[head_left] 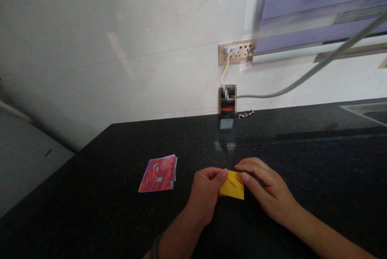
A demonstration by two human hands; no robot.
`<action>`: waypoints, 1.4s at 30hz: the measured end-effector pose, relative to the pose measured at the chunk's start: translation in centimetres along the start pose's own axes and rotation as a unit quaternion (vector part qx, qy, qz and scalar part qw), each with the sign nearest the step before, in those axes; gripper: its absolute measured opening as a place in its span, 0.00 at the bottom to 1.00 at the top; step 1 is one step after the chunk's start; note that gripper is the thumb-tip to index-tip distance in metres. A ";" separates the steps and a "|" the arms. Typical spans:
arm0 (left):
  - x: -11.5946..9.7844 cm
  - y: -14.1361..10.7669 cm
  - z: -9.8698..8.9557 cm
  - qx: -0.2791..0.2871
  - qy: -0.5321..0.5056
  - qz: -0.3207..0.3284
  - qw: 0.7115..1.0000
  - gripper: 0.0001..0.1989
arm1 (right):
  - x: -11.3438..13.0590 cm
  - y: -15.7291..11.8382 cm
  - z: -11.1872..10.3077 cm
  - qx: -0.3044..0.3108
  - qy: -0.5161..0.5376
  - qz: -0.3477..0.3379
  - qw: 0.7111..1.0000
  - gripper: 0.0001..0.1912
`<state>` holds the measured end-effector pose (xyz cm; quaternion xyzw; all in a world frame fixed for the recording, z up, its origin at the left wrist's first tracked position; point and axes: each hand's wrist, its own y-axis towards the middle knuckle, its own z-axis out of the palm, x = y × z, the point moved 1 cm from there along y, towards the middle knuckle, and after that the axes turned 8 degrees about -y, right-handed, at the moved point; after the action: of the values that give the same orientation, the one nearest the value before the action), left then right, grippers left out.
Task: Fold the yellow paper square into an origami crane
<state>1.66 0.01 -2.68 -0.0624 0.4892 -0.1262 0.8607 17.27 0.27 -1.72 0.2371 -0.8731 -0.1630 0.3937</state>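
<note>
A small piece of folded yellow paper (236, 188) is held over the dark countertop, with a crease or flap running across its upper part. My left hand (205, 190) pinches its left side, thumb on top and fingers underneath. At the right edge of the paper is my right hand (269, 190). Its thumb tip meets or nearly meets the upper right corner, while the index finger stays apart from the thumb, extended above the paper's far edge. Left of my hands lies a stack of patterned paper sheets (159, 174), the top one red with teal shapes.
The black countertop (105, 206) meets a pale tiled wall (169, 69). Against the wall stands a small dark box (227, 103), pixelated, with a beaded strip (246, 114) beside it. A white cable runs to a wall socket (236, 52). A grey hose (326, 63) crosses the right side.
</note>
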 end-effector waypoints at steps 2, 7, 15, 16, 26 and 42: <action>-0.1 0.0 0.1 -0.010 0.004 0.008 1.000 0.11 | -0.1 0.0 0.7 0.025 0.091 0.132 0.987 0.09; -0.3 -0.1 0.2 -0.022 0.024 0.020 0.999 0.11 | 0.3 0.1 1.4 0.117 0.209 0.222 0.945 0.12; 0.0 0.0 0.1 -0.014 0.018 0.015 1.000 0.11 | 0.2 0.1 1.5 0.146 0.267 0.242 0.921 0.13; 0.0 0.0 0.1 -0.013 0.015 0.013 1.000 0.11 | 0.1 0.1 1.5 0.147 0.269 0.243 0.920 0.14; -0.2 -0.3 0.4 -0.011 -0.004 -0.014 1.000 0.14 | 0.1 -0.1 1.3 0.152 0.289 0.253 0.911 0.11; 0.1 0.0 -0.1 -0.015 0.047 0.019 0.999 0.10 | 0.1 -0.2 1.4 0.183 0.267 0.234 0.917 0.13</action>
<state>1.64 0.00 -2.81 -0.0599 0.5321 -0.1058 0.8379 16.17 0.20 -2.58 0.1283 -0.7809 0.1657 0.5884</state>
